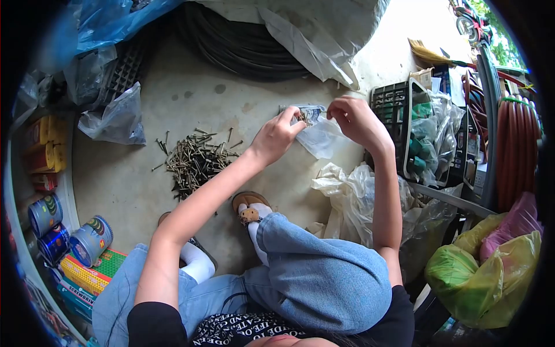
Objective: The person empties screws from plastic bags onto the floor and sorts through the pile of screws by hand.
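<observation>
A clear plastic bag (pixel 319 140) with a printed upper part hangs between my two hands above the floor. My left hand (pixel 274 137) is closed at the bag's left side, with small brownish pieces by its fingertips that I cannot make out clearly. At the bag's upper right edge, my right hand (pixel 357 123) has its fingers curled in a pinch on the plastic. A loose heap of long screws (pixel 199 162) lies on the floor left of my left forearm, with several strays around it.
Crumpled clear plastic (pixel 352 196) lies below the bag. A black crate (pixel 391 118) with wrapped green parts stands to the right. Coiled black hose (pixel 231 49) is at the back. Cans (pixel 91 240) and boxes (pixel 87 274) sit at left; yellow-green bags (pixel 491 283) at lower right.
</observation>
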A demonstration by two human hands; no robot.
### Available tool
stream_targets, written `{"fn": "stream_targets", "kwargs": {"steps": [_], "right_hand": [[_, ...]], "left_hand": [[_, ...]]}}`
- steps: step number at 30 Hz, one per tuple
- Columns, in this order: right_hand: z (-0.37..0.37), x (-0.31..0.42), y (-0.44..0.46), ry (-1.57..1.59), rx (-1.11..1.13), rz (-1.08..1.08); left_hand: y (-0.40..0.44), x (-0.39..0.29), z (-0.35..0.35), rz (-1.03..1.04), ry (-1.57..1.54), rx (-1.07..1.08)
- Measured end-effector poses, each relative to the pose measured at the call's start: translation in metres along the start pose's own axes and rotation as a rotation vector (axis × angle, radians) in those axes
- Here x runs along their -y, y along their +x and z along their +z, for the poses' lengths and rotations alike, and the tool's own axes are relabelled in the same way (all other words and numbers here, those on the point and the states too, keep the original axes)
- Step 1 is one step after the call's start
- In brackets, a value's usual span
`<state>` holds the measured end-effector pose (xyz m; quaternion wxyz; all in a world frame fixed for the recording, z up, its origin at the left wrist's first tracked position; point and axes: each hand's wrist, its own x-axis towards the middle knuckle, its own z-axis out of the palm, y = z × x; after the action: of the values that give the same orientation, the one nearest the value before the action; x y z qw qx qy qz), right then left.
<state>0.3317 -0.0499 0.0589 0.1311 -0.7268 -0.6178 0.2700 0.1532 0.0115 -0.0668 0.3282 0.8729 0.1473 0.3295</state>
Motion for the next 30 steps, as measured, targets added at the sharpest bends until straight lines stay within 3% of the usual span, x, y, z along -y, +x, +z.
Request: {"fn": "stream_targets", "kwargs": {"steps": [7,9,10,12,14,16,18,20,22,25,29,30], "right_hand": [[0.025,0.009,0.019,-0.237,-0.008,-0.015],[0.022,0.01,0.017,-0.094,-0.061,0.161],[0.025,0.003,0.016,-0.127,-0.056,0.152],[0.036,0.001,0.007,-0.167,-0.097,0.042],[0.055,-0.008,0.011,-0.339,-0.015,0.085],[0.068,-0.02,0.024,-0.274,-0.035,0.134],[0.07,-0.017,0.035,-0.284,-0.261,0.032],[0.062,-0.007,0.048,-0.315,-0.448,-0.258],[0.048,0.004,0.07,-0.357,-0.287,-0.157],[0.04,0.01,0.117,-0.469,-0.149,-0.185],[0.055,0.02,0.151,-0.293,-0.276,-0.314],[0.057,0.027,0.15,-0.272,-0.404,-0.393]], "left_hand": [[-0.005,0.0,-0.004,-0.001,0.028,0.009],[-0.003,0.001,-0.008,0.051,0.09,-0.035],[-0.003,0.002,-0.01,0.038,0.102,-0.04],[-0.006,0.004,-0.01,0.017,0.115,0.06],[-0.006,0.01,-0.011,0.026,0.103,0.061],[0.0,0.011,-0.019,0.057,0.091,0.108],[0.008,0.002,-0.03,0.077,0.084,0.065],[0.019,-0.005,-0.041,0.1,0.07,0.025],[0.03,-0.007,-0.05,0.123,0.106,-0.076],[0.043,0.023,-0.059,0.125,0.265,-0.061],[0.052,0.082,-0.074,0.071,0.328,-0.132],[0.053,0.085,-0.079,0.064,0.329,-0.129]]}}
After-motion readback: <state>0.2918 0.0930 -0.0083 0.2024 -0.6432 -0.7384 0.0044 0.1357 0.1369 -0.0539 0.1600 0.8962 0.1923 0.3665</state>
